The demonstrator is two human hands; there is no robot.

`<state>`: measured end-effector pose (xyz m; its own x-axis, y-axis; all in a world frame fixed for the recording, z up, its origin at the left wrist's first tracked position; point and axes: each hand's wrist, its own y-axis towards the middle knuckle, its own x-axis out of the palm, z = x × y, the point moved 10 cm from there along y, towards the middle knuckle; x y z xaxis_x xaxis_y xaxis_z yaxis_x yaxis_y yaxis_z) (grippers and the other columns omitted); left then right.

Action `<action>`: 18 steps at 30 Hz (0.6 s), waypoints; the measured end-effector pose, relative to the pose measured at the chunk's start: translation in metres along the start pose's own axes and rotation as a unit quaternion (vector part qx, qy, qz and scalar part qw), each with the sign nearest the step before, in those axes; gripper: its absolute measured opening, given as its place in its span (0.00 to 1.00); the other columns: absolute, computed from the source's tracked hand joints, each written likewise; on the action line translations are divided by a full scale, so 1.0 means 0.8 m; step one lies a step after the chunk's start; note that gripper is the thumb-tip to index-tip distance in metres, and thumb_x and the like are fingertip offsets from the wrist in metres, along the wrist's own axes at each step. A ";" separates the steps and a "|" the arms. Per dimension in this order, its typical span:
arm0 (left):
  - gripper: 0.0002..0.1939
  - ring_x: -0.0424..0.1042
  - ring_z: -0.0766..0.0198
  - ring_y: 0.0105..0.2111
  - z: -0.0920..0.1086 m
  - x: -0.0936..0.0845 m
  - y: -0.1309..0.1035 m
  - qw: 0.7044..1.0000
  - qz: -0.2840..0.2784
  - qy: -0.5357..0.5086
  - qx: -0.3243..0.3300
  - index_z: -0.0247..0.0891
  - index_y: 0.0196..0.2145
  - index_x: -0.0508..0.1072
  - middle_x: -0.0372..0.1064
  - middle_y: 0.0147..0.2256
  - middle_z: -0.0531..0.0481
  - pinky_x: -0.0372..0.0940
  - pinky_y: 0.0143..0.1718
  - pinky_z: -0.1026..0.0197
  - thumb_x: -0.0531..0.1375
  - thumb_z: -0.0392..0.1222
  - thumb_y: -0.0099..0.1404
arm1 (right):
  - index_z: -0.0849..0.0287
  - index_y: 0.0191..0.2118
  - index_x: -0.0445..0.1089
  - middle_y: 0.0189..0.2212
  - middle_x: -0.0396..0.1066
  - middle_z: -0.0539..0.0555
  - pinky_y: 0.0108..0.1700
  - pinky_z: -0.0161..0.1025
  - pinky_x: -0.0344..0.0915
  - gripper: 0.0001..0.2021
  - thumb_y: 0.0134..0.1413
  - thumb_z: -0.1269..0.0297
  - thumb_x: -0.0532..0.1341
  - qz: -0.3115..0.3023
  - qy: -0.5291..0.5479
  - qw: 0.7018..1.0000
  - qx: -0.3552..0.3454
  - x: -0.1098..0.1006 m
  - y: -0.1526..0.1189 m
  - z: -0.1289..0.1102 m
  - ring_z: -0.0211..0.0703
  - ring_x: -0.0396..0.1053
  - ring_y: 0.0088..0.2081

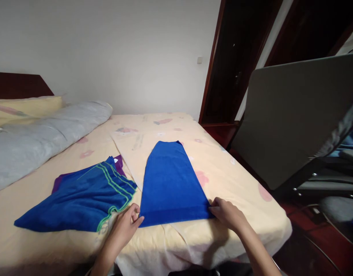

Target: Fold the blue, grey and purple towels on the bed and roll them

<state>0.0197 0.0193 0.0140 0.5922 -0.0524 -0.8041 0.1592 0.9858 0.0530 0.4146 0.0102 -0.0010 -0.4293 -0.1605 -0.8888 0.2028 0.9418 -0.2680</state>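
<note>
A plain blue cloth (172, 180) lies flat on the bed, narrower at its far end and wider at the near edge. My left hand (127, 224) pinches its near left corner. At the near right corner, my right hand (225, 212) has the fabric between thumb and fingers. Left of this cloth is a crumpled blue garment (87, 199) with green stripes, and a purple piece (119, 165) shows from beneath it. My left wrist is beside that garment's green edge.
The bed (239, 184) has a pale yellow patterned sheet. On its left lie a rolled grey quilt (50, 130) and a yellow pillow (29, 107). A large grey chair back (291, 115) stands to the right, near a dark door (233, 65).
</note>
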 end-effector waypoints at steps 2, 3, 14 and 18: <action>0.04 0.68 0.64 0.27 0.013 -0.010 -0.002 0.999 0.013 0.030 0.037 0.43 0.33 0.65 0.62 0.25 0.58 0.61 0.33 0.64 0.56 0.43 0.64 | 0.56 0.34 0.70 0.35 0.73 0.58 0.33 0.41 0.57 0.06 0.54 0.61 0.58 0.023 0.007 1.000 -0.019 -0.009 -0.002 -0.003 0.53 0.70 0.37; 0.04 0.68 0.63 0.28 0.022 -0.014 -0.004 0.997 0.017 0.046 0.065 0.43 0.33 0.66 0.63 0.26 0.56 0.62 0.34 0.63 0.55 0.43 0.65 | 0.56 0.34 0.70 0.35 0.73 0.58 0.35 0.41 0.58 0.06 0.54 0.61 0.59 0.039 0.017 0.998 -0.047 -0.016 -0.004 -0.009 0.52 0.70 0.38; 0.14 0.71 0.56 0.47 0.064 -0.014 -0.034 0.965 0.021 0.114 0.236 0.46 0.42 0.75 0.74 0.42 0.50 0.65 0.51 0.55 0.60 0.32 0.59 | 0.55 0.46 0.72 0.48 0.70 0.55 0.52 0.42 0.62 0.23 0.40 0.75 0.60 -0.030 0.088 0.940 -0.327 -0.018 -0.046 -0.066 0.50 0.66 0.48; 0.15 0.72 0.57 0.46 0.053 -0.015 -0.022 0.972 0.023 0.086 0.218 0.44 0.41 0.75 0.75 0.42 0.49 0.66 0.51 0.55 0.56 0.30 0.60 | 0.56 0.46 0.74 0.46 0.72 0.55 0.52 0.42 0.63 0.23 0.41 0.75 0.58 -0.005 0.088 0.947 -0.308 -0.016 -0.031 -0.061 0.50 0.68 0.47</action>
<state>0.0429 -0.0045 0.0476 0.4714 0.0543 -0.8803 0.4774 0.8235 0.3064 0.3723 0.0029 0.0347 -0.5804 -0.1694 -0.7965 -0.3299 0.9432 0.0397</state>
